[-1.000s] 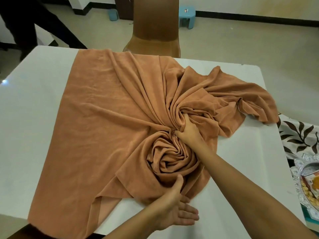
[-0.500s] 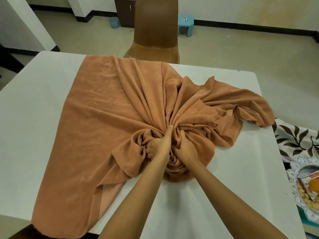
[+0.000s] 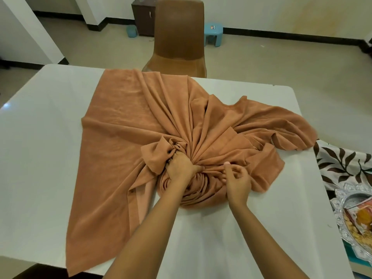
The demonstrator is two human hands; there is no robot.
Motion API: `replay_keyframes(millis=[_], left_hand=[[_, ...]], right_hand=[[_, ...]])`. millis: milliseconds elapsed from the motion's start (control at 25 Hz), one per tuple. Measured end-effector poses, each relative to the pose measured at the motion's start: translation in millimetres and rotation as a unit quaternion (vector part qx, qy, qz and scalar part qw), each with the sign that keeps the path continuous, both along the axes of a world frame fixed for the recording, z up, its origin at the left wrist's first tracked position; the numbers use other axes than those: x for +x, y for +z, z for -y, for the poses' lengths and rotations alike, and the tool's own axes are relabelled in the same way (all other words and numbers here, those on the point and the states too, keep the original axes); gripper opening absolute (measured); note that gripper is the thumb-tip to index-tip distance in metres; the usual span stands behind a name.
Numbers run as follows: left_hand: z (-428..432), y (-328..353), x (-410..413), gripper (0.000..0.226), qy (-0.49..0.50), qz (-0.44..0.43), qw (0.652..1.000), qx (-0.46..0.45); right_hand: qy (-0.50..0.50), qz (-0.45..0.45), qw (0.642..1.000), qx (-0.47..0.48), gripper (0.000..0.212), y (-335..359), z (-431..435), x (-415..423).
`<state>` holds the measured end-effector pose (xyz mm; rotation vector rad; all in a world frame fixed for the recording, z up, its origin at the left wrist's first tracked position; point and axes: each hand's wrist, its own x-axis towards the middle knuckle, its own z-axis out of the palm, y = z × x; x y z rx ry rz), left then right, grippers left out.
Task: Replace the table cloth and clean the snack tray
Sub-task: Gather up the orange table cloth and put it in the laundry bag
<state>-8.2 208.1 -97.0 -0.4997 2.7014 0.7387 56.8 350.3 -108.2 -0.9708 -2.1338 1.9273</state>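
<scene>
An orange-brown table cloth (image 3: pixel 120 137) lies on the white table (image 3: pixel 40 158), gathered into a twisted bunch near the middle. My left hand (image 3: pixel 181 168) grips the folds at the centre of the bunch. My right hand (image 3: pixel 237 180) is just to the right, its fingers curled and pinching a fold of the same cloth. A silver snack tray (image 3: pixel 342 206) holding snacks and a packet sits past the table's right edge, partly cut off by the frame.
A brown chair (image 3: pixel 179 37) stands at the table's far side. A leaf-patterned cloth (image 3: pixel 342 162) lies to the right, under the tray. A small blue stool (image 3: pixel 213 34) and a dark cabinet (image 3: pixel 144 19) stand by the far wall.
My left hand moved up from the table's near edge into the bunch and gripped it. My right hand shifted right and took a new fold. The cloth is drawn tighter toward the centre.
</scene>
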Motion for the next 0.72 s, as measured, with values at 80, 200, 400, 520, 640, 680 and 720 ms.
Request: replay_keyframes(millis=[80,200,400,520,640,680,720], left_hand=[[4.2,-0.9,0.9,0.113,-0.057,0.009,0.998,-0.016],[9.0,-1.2,6.5,0.106,-0.131,0.022,0.991,-0.034],[1.4,-0.8,28.3,0.088,-0.313,-0.019,0.944,-0.099],[-2.7,-3.5,36.5,0.088,-0.371,-0.028,0.922,-0.104],[-3.3,-3.5,35.7,0.091,-0.403,-0.023,0.908,-0.115],[-3.0,-2.7,33.3,0.089,-0.409,-0.021,0.904,-0.121],[-2.9,-1.4,30.2,0.087,-0.414,-0.017,0.901,-0.129]], right_hand=[[-0.082,0.035,0.992,0.090,0.067,-2.1,0.8,-5.6],[-0.109,0.080,0.989,0.066,0.097,0.1,4.4,-31.3],[-0.110,0.066,0.989,0.070,0.112,4.3,8.2,-73.9],[-0.090,0.033,0.988,0.121,0.126,-3.6,-1.6,-70.8],[-0.050,0.135,0.978,0.148,0.130,-5.0,-11.0,-75.8],[-0.049,0.164,0.976,0.132,0.130,-2.7,-13.6,-81.4],[-0.058,0.189,0.973,0.119,0.131,-1.5,-15.6,-87.2]])
